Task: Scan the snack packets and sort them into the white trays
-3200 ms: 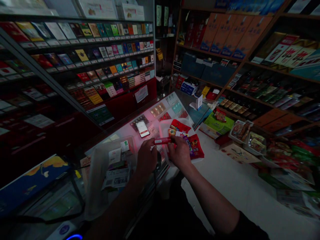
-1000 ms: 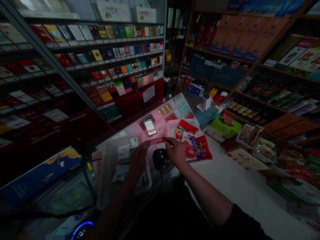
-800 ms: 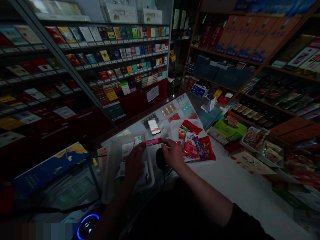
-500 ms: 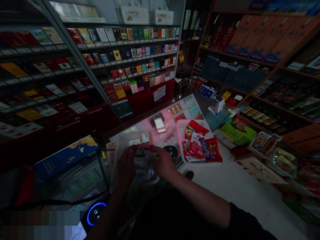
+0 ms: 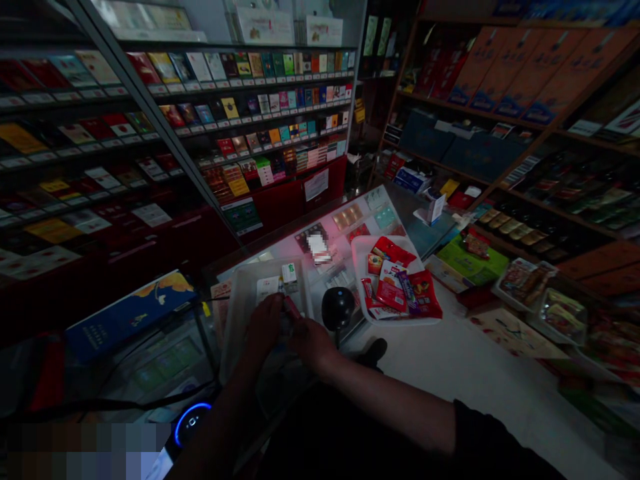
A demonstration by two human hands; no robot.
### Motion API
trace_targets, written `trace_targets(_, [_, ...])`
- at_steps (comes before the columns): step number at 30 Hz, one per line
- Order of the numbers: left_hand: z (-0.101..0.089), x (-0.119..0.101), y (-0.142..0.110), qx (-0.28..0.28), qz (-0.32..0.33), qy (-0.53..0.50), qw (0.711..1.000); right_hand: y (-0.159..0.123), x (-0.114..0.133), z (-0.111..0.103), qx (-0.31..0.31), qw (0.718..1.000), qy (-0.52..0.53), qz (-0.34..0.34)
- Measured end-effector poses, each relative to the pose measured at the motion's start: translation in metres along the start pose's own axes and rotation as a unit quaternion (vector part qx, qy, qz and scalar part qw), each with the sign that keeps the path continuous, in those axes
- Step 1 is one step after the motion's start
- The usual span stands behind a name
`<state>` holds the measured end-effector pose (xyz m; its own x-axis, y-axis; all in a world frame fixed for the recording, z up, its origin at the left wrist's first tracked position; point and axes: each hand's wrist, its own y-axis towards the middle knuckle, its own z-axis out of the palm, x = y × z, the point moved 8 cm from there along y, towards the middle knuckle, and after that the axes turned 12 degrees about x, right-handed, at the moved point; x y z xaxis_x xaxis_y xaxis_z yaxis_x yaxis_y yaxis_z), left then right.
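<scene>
Over a translucent plastic bin [image 5: 235, 291] on the glass counter, I hold a small, narrow red pack [image 5: 291, 308] whose kind I cannot make out. My left hand [image 5: 264, 325] pinches its upper end, fingers closed. At its lower end my right hand [image 5: 314, 345] is closed round it. The pack lies at a slant between the two hands. Inside the bin, beyond my fingers, are a small white-and-green box [image 5: 289, 272] and a white box [image 5: 267, 287]. My hands and forearms hide much of the bin's near part.
Right of the bin stands a black rounded device [image 5: 338, 307] on a stalk. A white tray [image 5: 356, 257] of red snack packets lies beyond it. A blue box [image 5: 133, 313] and a blue-lit round device [image 5: 194, 423] are at left. Shelves of small packs [image 5: 270, 103] line the back.
The red pack has turned from level to slanting, its right end now lower. My right hand has dropped and moved left, uncovering the black device. My left hand has shifted slightly right.
</scene>
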<state>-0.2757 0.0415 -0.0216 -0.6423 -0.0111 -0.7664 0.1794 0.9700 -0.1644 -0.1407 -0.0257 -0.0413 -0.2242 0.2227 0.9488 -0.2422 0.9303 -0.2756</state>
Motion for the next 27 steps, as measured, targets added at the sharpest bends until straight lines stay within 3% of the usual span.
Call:
trace_targets(6, [0.017, 0.002, 0.01, 0.031, -0.004, 0.04, 0.999, -0.007, -0.004, -0.005, 0.047, 0.997, -0.013, 0.062])
trace_targets(11, [0.021, -0.012, 0.005, 0.023, 0.005, 0.041, 0.999, -0.018, 0.01, -0.017, 0.079, 0.992, -0.08, 0.048])
trace_targets(15, [0.021, -0.043, 0.001, 0.015, 0.031, 0.005, 0.999, -0.031, 0.028, -0.036, 0.074, 0.991, -0.11, 0.013])
trace_targets(21, [0.026, -0.1, 0.002, 0.019, 0.086, -0.022, 0.996, -0.049, 0.036, -0.072, 0.064, 0.998, -0.019, 0.013])
trace_targets(27, [0.05, -0.159, 0.006, 0.062, 0.128, -0.045, 0.989, -0.065, 0.03, -0.134, -0.053, 0.996, 0.068, 0.005])
